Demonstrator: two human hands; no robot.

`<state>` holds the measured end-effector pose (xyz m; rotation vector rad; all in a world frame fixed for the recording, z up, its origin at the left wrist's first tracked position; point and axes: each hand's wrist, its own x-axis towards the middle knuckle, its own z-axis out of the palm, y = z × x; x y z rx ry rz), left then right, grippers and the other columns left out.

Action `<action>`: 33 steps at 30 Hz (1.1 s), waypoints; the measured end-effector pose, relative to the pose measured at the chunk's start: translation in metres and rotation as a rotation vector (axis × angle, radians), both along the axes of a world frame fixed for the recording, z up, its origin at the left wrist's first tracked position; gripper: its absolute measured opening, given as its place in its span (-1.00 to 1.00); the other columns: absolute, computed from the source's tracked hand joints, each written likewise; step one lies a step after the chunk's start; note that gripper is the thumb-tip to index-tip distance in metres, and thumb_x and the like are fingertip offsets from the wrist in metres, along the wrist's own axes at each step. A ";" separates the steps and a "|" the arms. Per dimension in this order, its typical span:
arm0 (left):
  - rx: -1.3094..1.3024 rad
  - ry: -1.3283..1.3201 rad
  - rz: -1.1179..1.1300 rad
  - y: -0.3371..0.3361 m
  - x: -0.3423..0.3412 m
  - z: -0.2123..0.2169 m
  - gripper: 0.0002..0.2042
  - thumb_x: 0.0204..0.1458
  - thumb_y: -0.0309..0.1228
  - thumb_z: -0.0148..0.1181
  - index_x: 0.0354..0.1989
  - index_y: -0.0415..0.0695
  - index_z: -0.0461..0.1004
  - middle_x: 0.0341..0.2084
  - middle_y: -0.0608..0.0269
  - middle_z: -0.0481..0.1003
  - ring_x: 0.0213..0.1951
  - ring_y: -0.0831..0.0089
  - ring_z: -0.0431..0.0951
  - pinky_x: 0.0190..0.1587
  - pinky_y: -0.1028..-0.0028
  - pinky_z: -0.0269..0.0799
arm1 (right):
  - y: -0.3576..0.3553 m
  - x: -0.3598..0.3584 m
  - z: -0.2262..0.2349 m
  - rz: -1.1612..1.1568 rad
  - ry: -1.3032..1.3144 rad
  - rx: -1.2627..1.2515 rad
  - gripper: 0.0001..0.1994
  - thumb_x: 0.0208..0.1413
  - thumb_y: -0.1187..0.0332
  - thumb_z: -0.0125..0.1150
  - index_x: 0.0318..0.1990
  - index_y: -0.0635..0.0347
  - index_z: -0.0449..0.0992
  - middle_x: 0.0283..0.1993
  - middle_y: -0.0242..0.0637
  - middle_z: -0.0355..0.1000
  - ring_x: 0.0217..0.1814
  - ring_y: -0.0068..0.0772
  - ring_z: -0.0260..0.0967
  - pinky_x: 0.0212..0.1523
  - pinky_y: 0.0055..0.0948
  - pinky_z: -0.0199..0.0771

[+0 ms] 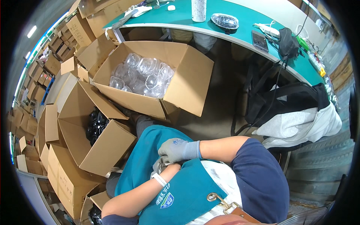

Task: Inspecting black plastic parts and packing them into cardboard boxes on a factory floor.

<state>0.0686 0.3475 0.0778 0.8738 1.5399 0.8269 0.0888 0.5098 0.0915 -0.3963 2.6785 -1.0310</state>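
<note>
Far left, stacks of closed cardboard boxes (35, 73) stood along the wall. Nearer, an open cardboard box (95, 144) lay tilted on other boxes, and dark plastic pieces (95, 125) sat deep inside it. Just right of it and further from the person, a larger open box (157, 75) stood under the edge of the green desk (240, 35); it held a heap of clear plastic cups (142, 75), loosely piled and covering most of its bottom.

In the middle, low in the view, both hands met on the lap over a teal apron (150, 157). The left hand (162, 165), with a white wristband, was mostly hidden beneath the other, so I cannot tell whether its grip was apart or together. The right hand (176, 149), in a grey glove, lay on top with its grip curled together over the left hand's fingers, holding nothing else that showed.

On the desk stood a white patterned cylinder (198, 10), then a clear plastic lid (225, 20), then a dark phone (259, 40). Furthest right, a black bag (288, 99) and a grey-white garment (300, 125) were heaped beside the desk.
</note>
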 end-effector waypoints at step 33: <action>-0.379 1.222 0.559 -0.071 -0.187 -0.068 -0.42 -0.31 -0.14 0.38 0.02 0.06 0.50 0.22 -0.06 0.26 0.30 -0.04 0.16 0.25 -0.01 0.06 | 0.442 -0.424 0.194 -1.461 0.508 0.532 -0.40 0.13 -0.05 -0.01 0.35 -0.25 0.25 0.42 -0.24 0.17 0.40 -0.05 0.18 0.37 -0.17 0.19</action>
